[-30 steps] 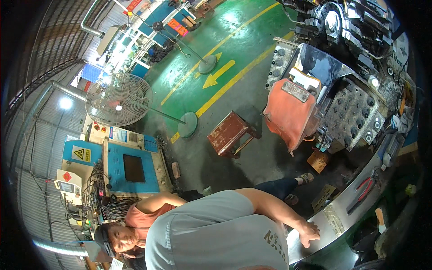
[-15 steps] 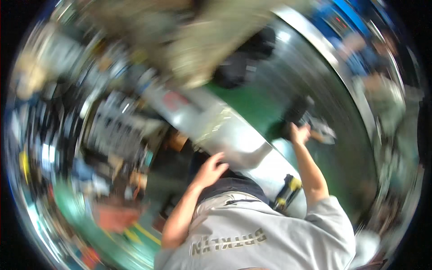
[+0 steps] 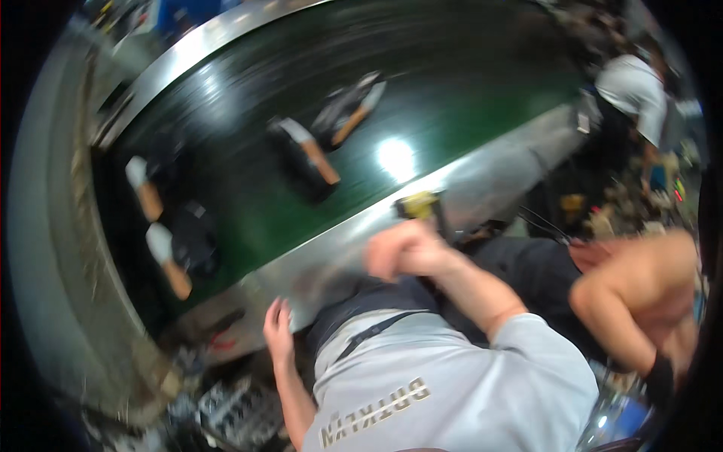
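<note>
My left hand (image 3: pixel 279 331) hangs beside the metal edge of a conveyor, its fingers stretched out and nothing in it. My right hand (image 3: pixel 403 252) is raised in front of my waist, bent at the wrist and smeared by motion, so its fingers are hard to read. Just beyond it, a yellow-and-black object (image 3: pixel 419 205) sits on the metal edge. On the dark green belt (image 3: pixel 248 233) lie several dark, shoe-shaped items, among them a middle one (image 3: pixel 297 154) and a near-left one (image 3: pixel 194 237). Each shows a long white-and-tan strip along its side.
A bare-armed person (image 3: pixel 633 294) with a black wristband sits or bends close at my right. Farther right, another person in a white shirt (image 3: pixel 633 87) stands by the belt. A pale pillar or wall (image 3: pixel 68 248) bounds the left, with cluttered parts (image 3: pixel 241 410) below.
My view has swung round. My right hand, earlier out over the belt at a dark item, is now back near my waist on this side of the metal edge.
</note>
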Action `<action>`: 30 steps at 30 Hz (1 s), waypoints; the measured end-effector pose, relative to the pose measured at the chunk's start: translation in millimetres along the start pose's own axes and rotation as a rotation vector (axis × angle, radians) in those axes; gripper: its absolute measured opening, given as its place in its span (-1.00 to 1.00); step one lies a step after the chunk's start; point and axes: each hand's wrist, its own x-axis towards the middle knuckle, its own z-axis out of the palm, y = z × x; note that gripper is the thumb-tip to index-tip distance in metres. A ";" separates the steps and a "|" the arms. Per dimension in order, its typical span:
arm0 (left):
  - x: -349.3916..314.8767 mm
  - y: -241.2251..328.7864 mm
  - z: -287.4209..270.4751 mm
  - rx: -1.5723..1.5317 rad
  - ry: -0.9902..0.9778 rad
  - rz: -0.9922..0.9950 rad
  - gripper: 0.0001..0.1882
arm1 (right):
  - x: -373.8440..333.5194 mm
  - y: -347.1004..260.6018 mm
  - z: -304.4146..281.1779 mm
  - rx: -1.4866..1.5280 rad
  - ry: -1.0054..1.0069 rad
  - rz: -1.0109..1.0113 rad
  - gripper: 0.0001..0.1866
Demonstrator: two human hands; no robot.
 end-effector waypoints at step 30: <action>-16.5 82.0 -90.3 -0.339 -0.007 0.177 -0.48 | 254.3 201.3 169.6 -0.836 -1.189 -0.128 -0.46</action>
